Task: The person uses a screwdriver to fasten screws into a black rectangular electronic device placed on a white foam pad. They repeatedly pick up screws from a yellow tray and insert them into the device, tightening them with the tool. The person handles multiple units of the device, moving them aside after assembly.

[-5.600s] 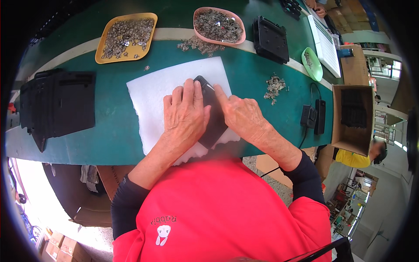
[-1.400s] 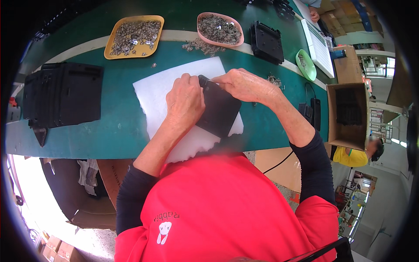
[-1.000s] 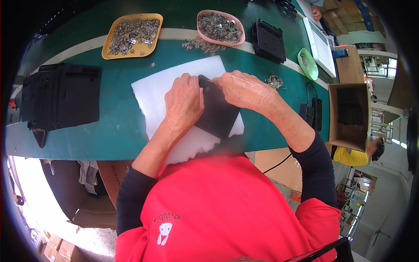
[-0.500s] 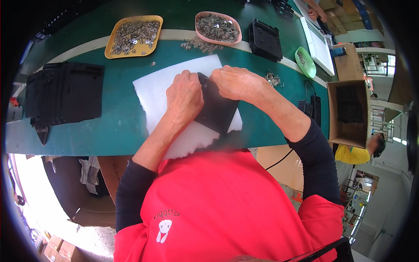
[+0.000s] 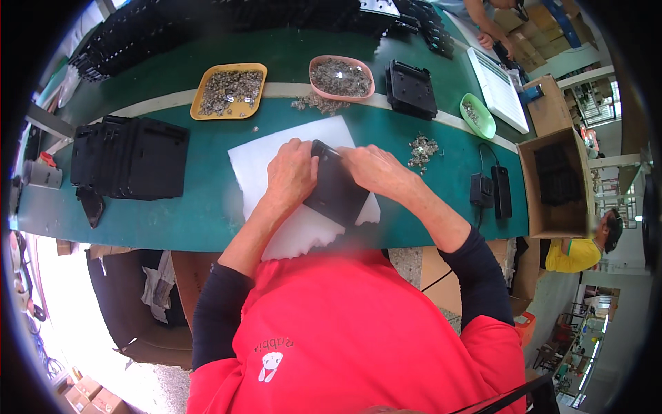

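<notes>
A flat black plastic piece with straight edges [image 5: 339, 193] lies tilted on a sheet of white foam [image 5: 256, 163], right in front of me. My left hand [image 5: 292, 172] is closed at its left edge, fingers curled near the far corner. On the opposite edge, my right hand [image 5: 378, 170] is closed too, with its knuckles turned up. Both hands hide the spots where the fingertips meet the piece. Whether the right hand also pinches something small cannot be made out.
Small metal parts fill a yellow tray [image 5: 195, 110], a pink tray [image 5: 372, 83] and a green tray [image 5: 487, 126]; loose ones form a pile [image 5: 422, 150]. Black pieces stand stacked at left [image 5: 131, 157]. A black frame [image 5: 411, 90], power adapter [image 5: 501, 192] and open carton [image 5: 522, 165] are at right.
The view has tipped up, so the table sits lower and more of its far end shows. Both hands stay at the black piece, with only slight shifts of the right hand.
</notes>
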Demonstrator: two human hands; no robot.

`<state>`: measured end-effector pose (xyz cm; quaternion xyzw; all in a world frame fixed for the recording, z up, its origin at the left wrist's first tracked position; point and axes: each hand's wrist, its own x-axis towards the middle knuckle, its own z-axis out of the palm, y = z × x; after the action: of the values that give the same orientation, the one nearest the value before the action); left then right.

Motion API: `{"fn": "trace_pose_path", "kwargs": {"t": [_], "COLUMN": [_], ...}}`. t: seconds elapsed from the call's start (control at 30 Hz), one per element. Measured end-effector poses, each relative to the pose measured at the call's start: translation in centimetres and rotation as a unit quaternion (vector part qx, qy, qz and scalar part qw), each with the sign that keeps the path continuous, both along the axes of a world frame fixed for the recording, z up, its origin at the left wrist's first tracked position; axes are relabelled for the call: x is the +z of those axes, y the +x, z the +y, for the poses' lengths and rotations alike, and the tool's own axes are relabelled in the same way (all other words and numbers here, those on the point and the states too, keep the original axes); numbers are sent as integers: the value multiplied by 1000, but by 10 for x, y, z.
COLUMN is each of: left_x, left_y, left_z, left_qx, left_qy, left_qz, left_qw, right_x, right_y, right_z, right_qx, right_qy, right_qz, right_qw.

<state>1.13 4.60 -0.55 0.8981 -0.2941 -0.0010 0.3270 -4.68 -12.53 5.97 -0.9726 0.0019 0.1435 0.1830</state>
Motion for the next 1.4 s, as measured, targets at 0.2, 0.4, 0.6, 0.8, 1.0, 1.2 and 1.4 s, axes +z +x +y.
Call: {"fn": "trace_pose_path", "kwargs": {"t": [0.2, 0.4, 0.6, 0.8, 1.0, 1.2, 1.4], "left_x": [13, 9, 14, -2, -1, 0, -7], "left_y": [23, 65, 119, 151, 160, 152, 157], "left_z": [6, 11, 25, 46, 37, 41, 40], "left_qx": [-124, -6, 118, 98, 84, 82, 95], "left_qy": [23, -42, 25, 139, 155, 163, 137], "left_qz": [23, 4, -119, -72, -89, -114, -111], "left_qw": [992, 999, 985, 983, 980, 977, 980], "right_x": [-27, -45, -46, -26, -41, -20, -17], "right_y": [-26, -32, -18, 33, 96, 87, 84], "right_z": [-1, -2, -19, -24, -1, 11, 6], "right_qx": [-49, -78, -50, -30, -35, 58, 118], "right_qy": [92, 178, 211, 223, 145, 174, 142], "right_qz": [-42, -68, -42, -76, -221, -61, 1], "right_qw": [994, 979, 975, 971, 964, 981, 983]}}
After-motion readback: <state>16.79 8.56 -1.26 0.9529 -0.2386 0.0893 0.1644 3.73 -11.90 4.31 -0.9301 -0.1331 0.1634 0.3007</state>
